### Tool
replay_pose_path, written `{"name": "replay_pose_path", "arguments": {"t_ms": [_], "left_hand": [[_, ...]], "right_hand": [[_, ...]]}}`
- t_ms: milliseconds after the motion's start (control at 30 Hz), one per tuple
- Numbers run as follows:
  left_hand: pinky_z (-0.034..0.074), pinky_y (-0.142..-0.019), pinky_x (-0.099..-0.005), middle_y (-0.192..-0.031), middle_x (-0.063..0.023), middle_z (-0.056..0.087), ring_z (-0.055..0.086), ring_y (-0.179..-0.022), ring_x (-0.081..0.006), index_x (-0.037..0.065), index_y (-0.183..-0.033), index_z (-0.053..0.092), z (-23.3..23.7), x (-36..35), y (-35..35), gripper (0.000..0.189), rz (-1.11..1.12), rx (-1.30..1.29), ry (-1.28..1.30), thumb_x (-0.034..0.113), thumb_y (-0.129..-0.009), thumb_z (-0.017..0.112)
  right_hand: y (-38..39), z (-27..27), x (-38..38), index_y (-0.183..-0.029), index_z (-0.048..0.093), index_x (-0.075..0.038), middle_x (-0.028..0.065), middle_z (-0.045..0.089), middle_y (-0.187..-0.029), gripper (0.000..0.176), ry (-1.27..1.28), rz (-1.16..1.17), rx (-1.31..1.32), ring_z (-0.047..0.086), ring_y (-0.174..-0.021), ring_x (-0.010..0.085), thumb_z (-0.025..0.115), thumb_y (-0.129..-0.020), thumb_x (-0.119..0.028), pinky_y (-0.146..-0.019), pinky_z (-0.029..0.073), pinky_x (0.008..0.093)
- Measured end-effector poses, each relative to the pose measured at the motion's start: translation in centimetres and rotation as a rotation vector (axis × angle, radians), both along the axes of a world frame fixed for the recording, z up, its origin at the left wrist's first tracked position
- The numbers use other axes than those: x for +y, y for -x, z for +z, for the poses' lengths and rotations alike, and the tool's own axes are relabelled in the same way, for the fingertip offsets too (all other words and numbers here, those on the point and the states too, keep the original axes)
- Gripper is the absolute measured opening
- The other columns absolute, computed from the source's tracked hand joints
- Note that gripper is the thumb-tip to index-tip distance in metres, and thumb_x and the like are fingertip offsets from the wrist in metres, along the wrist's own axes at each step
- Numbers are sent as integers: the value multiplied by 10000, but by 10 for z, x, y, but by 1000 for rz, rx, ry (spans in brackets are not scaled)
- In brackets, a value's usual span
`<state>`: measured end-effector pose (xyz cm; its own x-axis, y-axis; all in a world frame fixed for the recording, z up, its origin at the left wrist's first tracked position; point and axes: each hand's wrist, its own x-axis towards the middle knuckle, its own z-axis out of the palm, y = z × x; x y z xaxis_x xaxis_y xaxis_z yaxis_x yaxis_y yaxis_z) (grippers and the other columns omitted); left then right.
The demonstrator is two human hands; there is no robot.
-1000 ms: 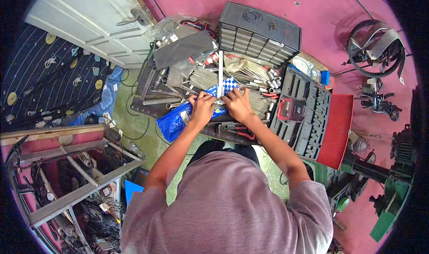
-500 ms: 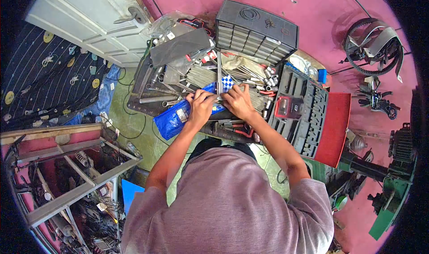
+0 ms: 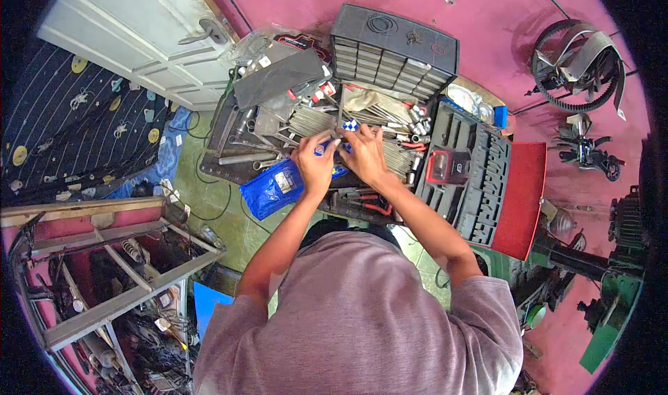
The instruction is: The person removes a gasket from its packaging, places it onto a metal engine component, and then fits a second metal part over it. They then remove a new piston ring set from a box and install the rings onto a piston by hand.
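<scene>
A long blue plastic packet (image 3: 270,189) lies slantwise over the tools, with a pale label near its lower left end. My left hand (image 3: 315,164) is closed on the packet's upper part, thumb and fingers pinched together. Right beside it, my right hand (image 3: 364,157) grips the same packet with bent fingers. A blue-and-white checkered end (image 3: 350,125) sticks out past the right fingertips. Beneath and behind both hands are rows of thin metal wrenches (image 3: 311,121). Red-handled pliers (image 3: 376,205) lie just below the right forearm.
A grey drawer cabinet (image 3: 394,51) stands at the back against the pink wall. To the right is an opened tool case (image 3: 463,179) with a red flap. A dark flat box (image 3: 278,75) rests on the pile at left. A metal frame rack (image 3: 132,277) holds parts at lower left.
My left hand has shifted right, closer to my right hand, with its fingers more pinched. Less of the checkered end shows, and the whole view has shifted slightly.
</scene>
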<state>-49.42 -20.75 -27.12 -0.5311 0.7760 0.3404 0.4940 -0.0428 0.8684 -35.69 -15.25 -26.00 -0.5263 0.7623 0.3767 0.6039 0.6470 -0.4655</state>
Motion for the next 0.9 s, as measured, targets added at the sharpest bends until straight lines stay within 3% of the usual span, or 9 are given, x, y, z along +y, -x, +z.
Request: {"name": "replay_pose_path", "arguments": {"t_ms": [100, 167, 233, 333, 500, 700, 900], "left_hand": [[483, -765, -407, -895, -54, 736, 664, -869, -237, 132, -949, 804, 1, 0, 0, 209, 37, 59, 85, 199, -763, 871], [477, -783, -407, -877, -47, 733, 662, -883, -230, 139, -934, 809, 2, 0, 2, 201, 19, 107, 89, 197, -753, 874], [471, -801, -407, -859, -40, 729, 659, -898, -224, 146, -918, 814, -2, 2, 3, 192, 2, 154, 90, 195, -743, 877], [457, -839, -415, -817, -20, 722, 649, -927, -213, 154, -923, 819, -1, 3, 3, 204, -40, 210, 52, 210, -737, 881], [451, -875, -402, -939, -23, 770, 647, -992, -218, 152, -953, 817, 13, 2, 9, 185, -164, 125, 56, 174, -771, 845], [451, -873, -373, -965, -11, 777, 656, -997, -225, 136, -1014, 802, 42, 14, 16, 256, -142, 393, -106, 93, -763, 822], [377, -928, -406, -972, 38, 775, 670, -1081, -163, 171, -945, 816, 74, 50, 15, 206, -203, 494, -179, 113, -749, 843]], "right_hand": [[-1, 2, 2, -1232, 711, -135, 63, 703, -920, 474, 55, 10, 6, 585, -980, 254, 811, -769, -167, -909, 364, 474], [-5, 8, 5, -1235, 698, -132, 54, 742, -950, 432, 81, 29, -42, 588, -1037, 256, 785, -813, -169, -932, 367, 529], [-6, 13, 11, -1200, 711, -138, 42, 729, -962, 405, 55, 36, -30, 583, -1042, 258, 791, -804, -176, -929, 367, 534], [-10, 15, 22, -1039, 724, -136, 14, 683, -974, 278, -101, 119, -107, 573, -1053, 249, 790, -771, -169, -922, 365, 531], [-15, 25, 42, -981, 713, -129, 6, 690, -930, 230, -119, 173, -167, 575, -1026, 245, 784, -766, -166, -917, 365, 526], [-18, 48, 58, -956, 726, -133, 13, 705, -902, 187, -181, 198, 38, 573, -1013, 229, 778, -777, -135, -935, 368, 495], [-35, 79, 66, -960, 755, -137, 4, 704, -875, 237, -260, 112, 142, 609, -920, 219, 795, -737, -68, -941, 368, 476]]}}
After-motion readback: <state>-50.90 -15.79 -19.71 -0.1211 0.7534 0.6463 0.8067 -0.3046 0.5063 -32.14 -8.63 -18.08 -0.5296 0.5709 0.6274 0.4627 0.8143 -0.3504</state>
